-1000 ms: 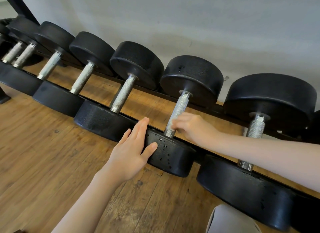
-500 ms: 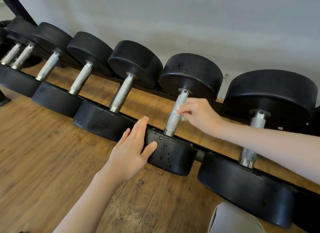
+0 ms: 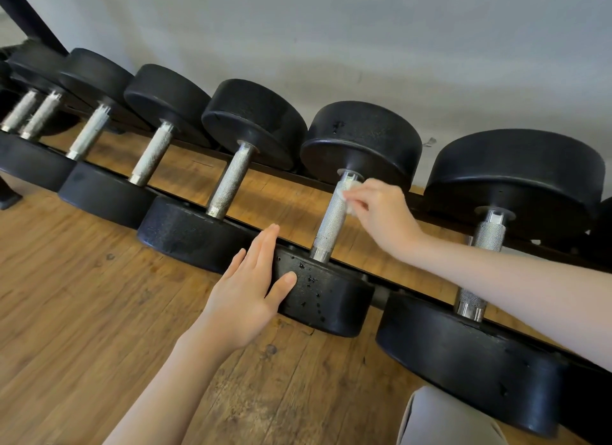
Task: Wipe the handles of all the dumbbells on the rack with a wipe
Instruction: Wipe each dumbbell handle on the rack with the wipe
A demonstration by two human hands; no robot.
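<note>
Several black dumbbells with knurled steel handles lie side by side on a low rack. My right hand pinches a small white wipe against the far end of one handle, close to the back weight head. My left hand rests flat, fingers straight, on the near weight head of that same dumbbell. The neighbouring handle on the left and the one on the right are untouched by either hand.
The rack stands on a wooden floor against a pale wall. A dark slanted post rises at the far left. My knee in light trousers shows at the bottom right.
My right hand has slid the wipe up the handle from its near end to its far end. My left hand has stayed on the near weight head.
</note>
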